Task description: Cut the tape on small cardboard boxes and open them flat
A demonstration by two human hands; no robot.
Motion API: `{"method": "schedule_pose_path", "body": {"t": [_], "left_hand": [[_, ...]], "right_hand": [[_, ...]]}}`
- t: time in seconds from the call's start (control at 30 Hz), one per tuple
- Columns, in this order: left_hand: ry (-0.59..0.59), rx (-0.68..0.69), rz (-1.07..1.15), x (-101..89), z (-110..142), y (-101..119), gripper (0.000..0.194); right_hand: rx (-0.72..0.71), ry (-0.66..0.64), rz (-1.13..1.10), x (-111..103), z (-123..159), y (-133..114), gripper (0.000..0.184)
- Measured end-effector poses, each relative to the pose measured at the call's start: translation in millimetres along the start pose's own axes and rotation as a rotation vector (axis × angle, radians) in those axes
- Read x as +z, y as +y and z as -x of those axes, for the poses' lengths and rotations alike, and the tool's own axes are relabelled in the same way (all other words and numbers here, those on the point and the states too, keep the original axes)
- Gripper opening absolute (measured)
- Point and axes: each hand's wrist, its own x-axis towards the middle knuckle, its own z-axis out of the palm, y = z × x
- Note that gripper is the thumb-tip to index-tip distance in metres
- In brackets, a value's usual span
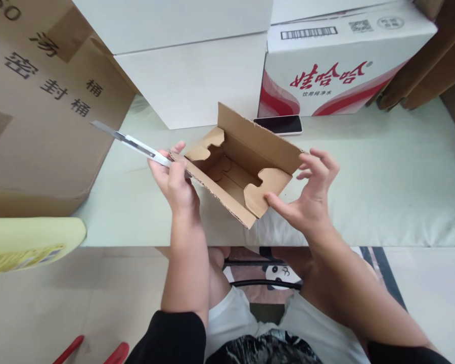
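A small brown cardboard box (233,172) is tilted above the table, its top flaps standing apart and its inside showing bare cardboard. My left hand (176,179) is closed around a white utility knife (140,146) and also pinches the box's left corner. The knife's blade sticks out to the upper left, away from the box. At the right end, my right hand (311,194) spans the box, thumb against a notched end flap (263,189) and index finger at the corner of the tall far flap (258,136). Its other fingers are bent and spread.
A pale green cloth covers the table (382,187). Behind the box lies a phone (278,124), in front of a white and red carton (341,71) and stacked white boxes (197,76). A large brown carton (49,121) stands left, beside a yellow object (30,240).
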Motion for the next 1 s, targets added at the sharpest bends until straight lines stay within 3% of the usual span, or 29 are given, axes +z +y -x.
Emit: {"method": "schedule_pose_path", "body": {"t": [0.07,0.1,0.3,0.5,0.63,0.73,0.9,1.0], "left_hand": [[-0.015,0.022,-0.027,-1.9,-2,-9,0.041],[-0.018,0.045,-0.034,-2.6,-2,-13,0.042],[-0.122,0.229,-0.147,-1.5,6,-17,0.039],[-0.488,0.242,-0.490,7.4,22,7,0.026],[-0.598,0.296,-0.719,8.5,25,18,0.019],[-0.678,0.387,-0.835,9.9,29,25,0.017],[-0.826,0.383,-0.827,17.0,38,32,0.019],[-0.835,0.355,-0.811,20.3,42,31,0.019]], "right_hand": [[-0.005,-0.041,-0.107,5,1,7,0.099],[-0.006,-0.085,-0.166,7,0,11,0.101],[-0.229,-0.246,-0.329,10,-7,14,0.042],[-0.187,-0.232,-0.359,9,-4,10,0.018],[-0.118,-0.226,-0.294,7,0,9,0.023],[-0.181,-0.231,-0.130,-1,-6,-3,0.032],[-0.326,-0.448,0.167,-14,-21,-33,0.049],[-0.299,-0.443,0.213,-15,-24,-37,0.057]]}}
